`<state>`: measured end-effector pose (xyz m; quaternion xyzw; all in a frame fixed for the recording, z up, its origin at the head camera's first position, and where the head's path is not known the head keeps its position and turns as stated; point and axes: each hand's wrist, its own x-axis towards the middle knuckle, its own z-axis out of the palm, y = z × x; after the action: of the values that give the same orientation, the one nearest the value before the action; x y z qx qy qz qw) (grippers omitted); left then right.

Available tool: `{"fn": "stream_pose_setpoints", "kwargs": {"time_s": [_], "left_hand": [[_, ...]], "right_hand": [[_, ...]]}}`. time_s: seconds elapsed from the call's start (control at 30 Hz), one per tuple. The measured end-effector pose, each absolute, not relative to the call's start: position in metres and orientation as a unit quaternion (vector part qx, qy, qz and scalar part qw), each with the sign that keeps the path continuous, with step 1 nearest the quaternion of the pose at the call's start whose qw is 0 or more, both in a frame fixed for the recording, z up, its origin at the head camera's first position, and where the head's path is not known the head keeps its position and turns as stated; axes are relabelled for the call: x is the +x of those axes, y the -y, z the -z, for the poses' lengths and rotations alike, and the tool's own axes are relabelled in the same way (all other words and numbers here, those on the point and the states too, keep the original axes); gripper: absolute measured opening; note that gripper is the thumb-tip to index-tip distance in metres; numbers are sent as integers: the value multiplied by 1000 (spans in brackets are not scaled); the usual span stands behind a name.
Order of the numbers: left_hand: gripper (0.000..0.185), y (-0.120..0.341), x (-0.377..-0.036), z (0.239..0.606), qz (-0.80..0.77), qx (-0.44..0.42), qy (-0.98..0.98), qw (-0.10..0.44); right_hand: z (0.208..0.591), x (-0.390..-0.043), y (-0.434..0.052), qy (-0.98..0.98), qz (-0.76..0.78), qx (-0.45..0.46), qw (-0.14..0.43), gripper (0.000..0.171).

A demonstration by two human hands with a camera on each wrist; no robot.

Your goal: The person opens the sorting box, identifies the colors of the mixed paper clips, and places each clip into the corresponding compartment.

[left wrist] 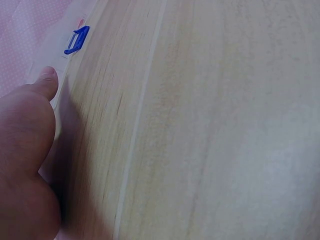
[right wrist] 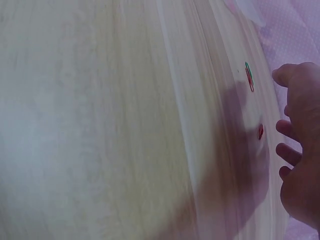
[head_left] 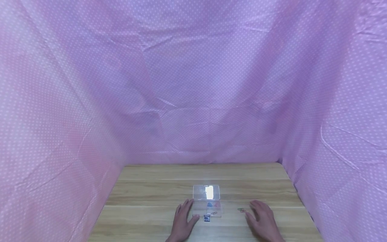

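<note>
A small clear plastic box (head_left: 206, 200) lies open on the wooden table (head_left: 151, 191), with a few coloured paper clips inside its near half. My left hand (head_left: 184, 220) rests flat on the table, fingers straight, its thumb against the box's left edge. A blue binder clip (head_left: 207, 218) (left wrist: 77, 40) sits just in front of the box, beyond the thumb (left wrist: 46, 82). My right hand (head_left: 262, 220) (right wrist: 300, 145) lies flat to the right, fingers relaxed. Loose green and red paper clips (head_left: 241, 210) (right wrist: 249, 76) lie beside its fingertips.
Pink dotted cloth (head_left: 193, 84) walls in the table on the left, back and right. Another red clip (right wrist: 260, 131) lies under the right hand's fingers.
</note>
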<state>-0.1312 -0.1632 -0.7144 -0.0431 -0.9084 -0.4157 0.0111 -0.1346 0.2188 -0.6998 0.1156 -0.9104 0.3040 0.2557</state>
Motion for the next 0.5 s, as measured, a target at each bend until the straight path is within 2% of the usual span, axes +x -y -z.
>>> {"fn": "stream_pose_setpoints", "kwargs": {"time_s": [0.13,0.5], "left_hand": [[74,163,-130,713,418,-39,908,6],[73,162,-132,715,421,-41,906,14]], "right_hand": [[700,-132,-225,914,-310,102,240,47],[697,-132,-235,936,-321,40,138,37]]}}
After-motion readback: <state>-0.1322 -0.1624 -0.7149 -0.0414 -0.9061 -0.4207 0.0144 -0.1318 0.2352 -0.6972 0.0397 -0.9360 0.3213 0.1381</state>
